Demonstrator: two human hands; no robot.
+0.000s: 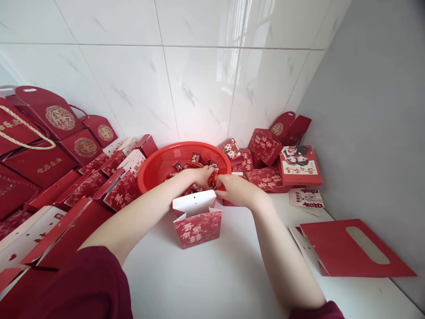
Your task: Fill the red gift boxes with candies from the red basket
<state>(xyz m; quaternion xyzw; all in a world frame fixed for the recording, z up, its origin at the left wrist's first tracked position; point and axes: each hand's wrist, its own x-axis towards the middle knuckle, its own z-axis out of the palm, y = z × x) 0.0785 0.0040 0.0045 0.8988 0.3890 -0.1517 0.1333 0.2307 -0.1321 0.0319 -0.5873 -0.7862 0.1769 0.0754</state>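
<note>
Currently both hands at the red perforated plastic basket (159,161). Left hand (201,177) down inside among wrapped candies (195,158), fingers bent; cannot tell if any is gripped. Right hand (234,189) just beside it at the near right rim, thumb and forefinger slightly apart; hold unclear. Just nearer than the hands, between forearms: red printed gift box (199,228), upright, top open, on white tabletop (206,283). Left of left hand: red cartons (124,190) in rows, gold-emblem boxes (60,117) beyond. Right of right hand: cartoon-couple box (300,166); nearer, flat red carton (325,243) with oblong cutout.
</note>
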